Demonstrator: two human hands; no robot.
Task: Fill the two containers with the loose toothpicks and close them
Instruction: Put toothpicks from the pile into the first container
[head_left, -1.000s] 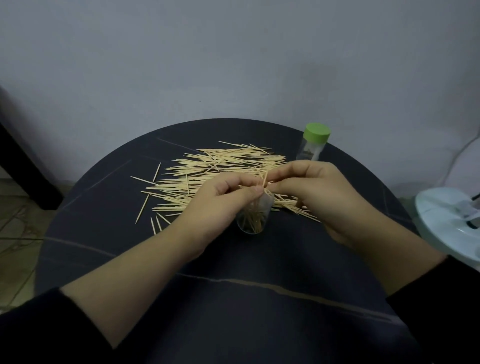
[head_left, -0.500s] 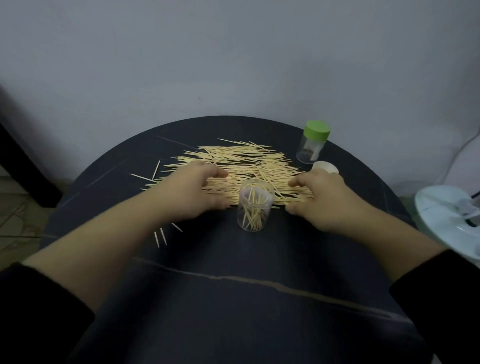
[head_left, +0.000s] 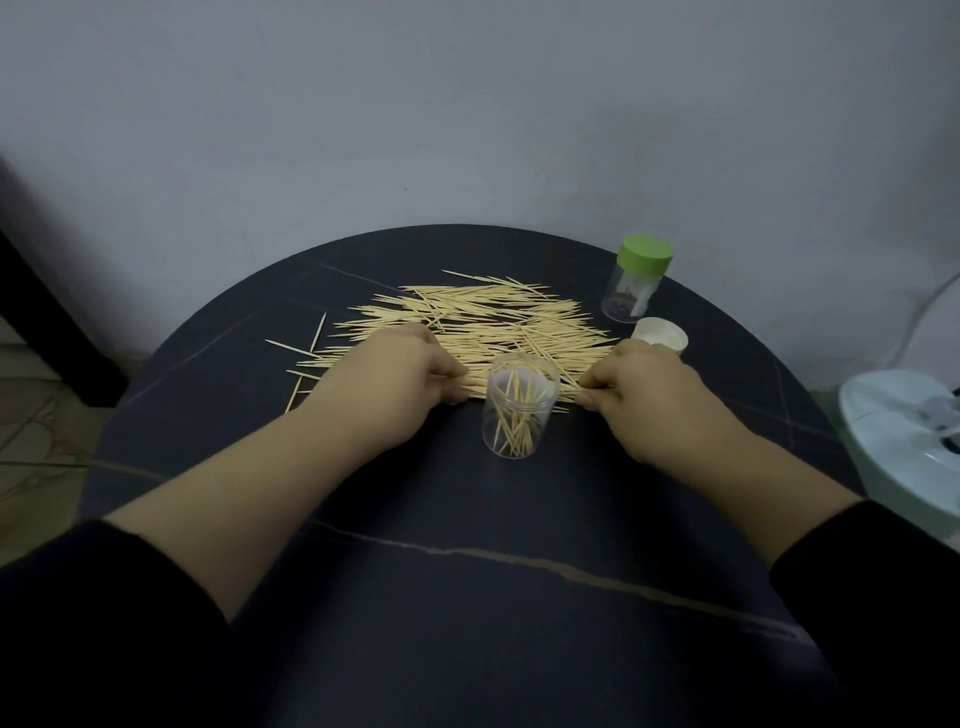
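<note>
The left hand (head_left: 395, 384) and right hand (head_left: 649, 397) are resting on the dark round table (head_left: 467, 597), each with curled fingers pinching toothpicks (head_left: 478, 332) at the pile's near edge. The open clear container (head_left: 519, 415), partly filled, is standing upright between them. The green-lidded container (head_left: 636, 283) and white lid (head_left: 661, 335) are sitting beyond the right hand.

two clear containers stand on the one round table (head_left: 493, 509) — an open container (head_left: 521, 415) near the middle and a capped container (head_left: 631, 299) by the far right edge. two lids: a green lid (head_left: 644, 253) and a white lid (head_left: 661, 335). the toothpicks (head_left: 483, 322) are too many to count, and there are two hands — left hand (head_left: 395, 382), right hand (head_left: 641, 387).
</note>
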